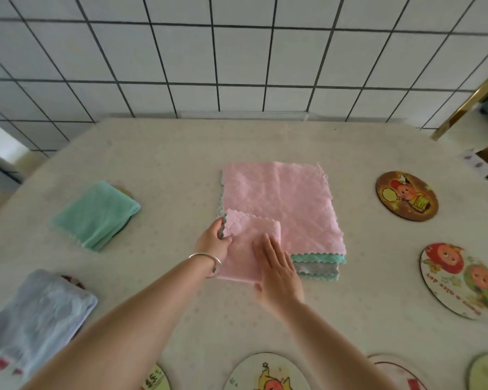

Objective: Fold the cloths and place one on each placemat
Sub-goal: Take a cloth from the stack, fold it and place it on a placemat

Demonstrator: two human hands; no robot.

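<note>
Pink cloth point(248, 246): folded to a narrow strip, long axis running from 6 to 12 o'clock, scalloped short edge at the far end, lying over the near-left corner of the stack of cloths point(282, 204) at table centre. Stack: pink sheet on top, green and grey scalloped edges showing along its near side, roughly square, turned slightly clockwise. Left hand point(213, 242): at 9 o'clock of the strip, thumb and fingers pinching its far-left corner; silver bangle point(209, 263) on the wrist. Right hand point(278, 273): fingers straight and together, pressing flat on the strip's near-right part, fingertips pointing to 11 o'clock. Green folded cloth point(96, 215): at 9 o'clock of the stack, well apart, covering most of a mat. Grey folded cloth point(37, 313): at 8 o'clock, on another mat near the table's left edge. Bare round placemats: dark-rimmed placemat point(406, 195) at 3 o'clock, white placemat point(462, 280) at 4 o'clock, near placemat point(266, 372) at 6 o'clock among others along the near edge. Table point(166, 153): open surface between stack and every mat; far edge meets the tiled wall point(237, 52).
</note>
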